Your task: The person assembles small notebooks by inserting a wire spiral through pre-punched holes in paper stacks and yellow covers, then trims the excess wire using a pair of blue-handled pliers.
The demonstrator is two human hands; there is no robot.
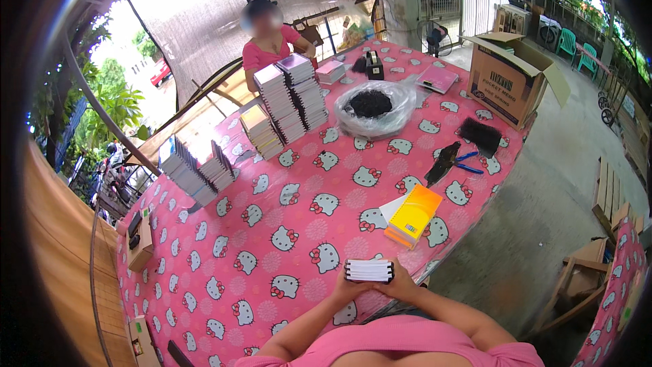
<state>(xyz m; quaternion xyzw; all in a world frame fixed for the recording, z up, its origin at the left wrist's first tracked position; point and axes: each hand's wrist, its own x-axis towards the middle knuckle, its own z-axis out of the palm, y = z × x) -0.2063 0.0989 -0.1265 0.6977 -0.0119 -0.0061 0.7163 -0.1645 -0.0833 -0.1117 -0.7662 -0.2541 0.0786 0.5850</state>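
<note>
Close to my body, above the table's near edge, I hold a small stack of spiral notebooks (369,271). White page edges face up, and black coils show at both ends. My left hand (345,289) is closed around the stack's left side, my right hand (402,285) around its right side. Just beyond my right hand lie a yellow-orange spiral notebook (417,211) and a white sheet (392,209) partly under it. Farther off are blue-handled pliers (468,163) beside a bundle of black coils (443,164), with another dark bundle of coils (481,136) behind them.
Tall notebook stacks (273,103) and shorter stacks (187,170) stand at the far left. A plastic bag (390,124) holds black coils. Behind it are a tape dispenser (374,68) and a pink notebook (438,79). An open carton (506,85) sits far right. Another person (261,47) is across the table.
</note>
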